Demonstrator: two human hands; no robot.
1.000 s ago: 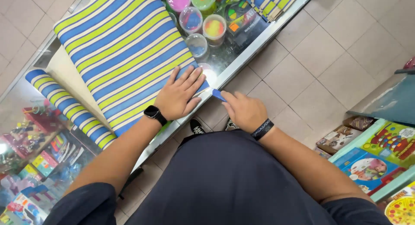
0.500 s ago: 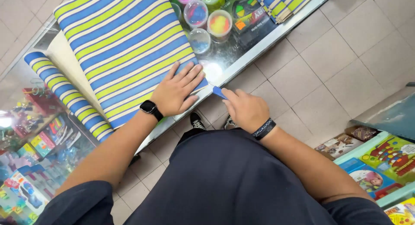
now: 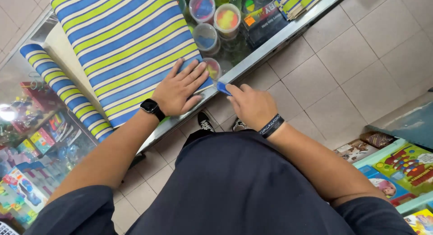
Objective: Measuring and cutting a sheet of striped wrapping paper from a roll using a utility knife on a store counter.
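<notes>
A sheet of blue, green and white striped wrapping paper [image 3: 122, 45] lies spread on a glass counter [image 3: 275, 39]. My left hand [image 3: 178, 88] presses flat on the paper's near corner, fingers apart, a black watch on the wrist. My right hand [image 3: 252, 106] is just off the counter's edge, closed around a small blue tool [image 3: 223, 87] whose tip touches the paper's corner. A black band is on that wrist.
A rolled part of the same striped paper [image 3: 63, 88] lies at the left. Several round tubs of coloured putty [image 3: 216, 18] show under the glass. Toy boxes [image 3: 27, 145] fill the case below; picture books [image 3: 397, 172] lie at the lower right. Grey tile floor [image 3: 343, 72].
The view has shifted slightly; both hands stay at the paper's corner, the right hand with the blue tool a little closer to the counter edge.
</notes>
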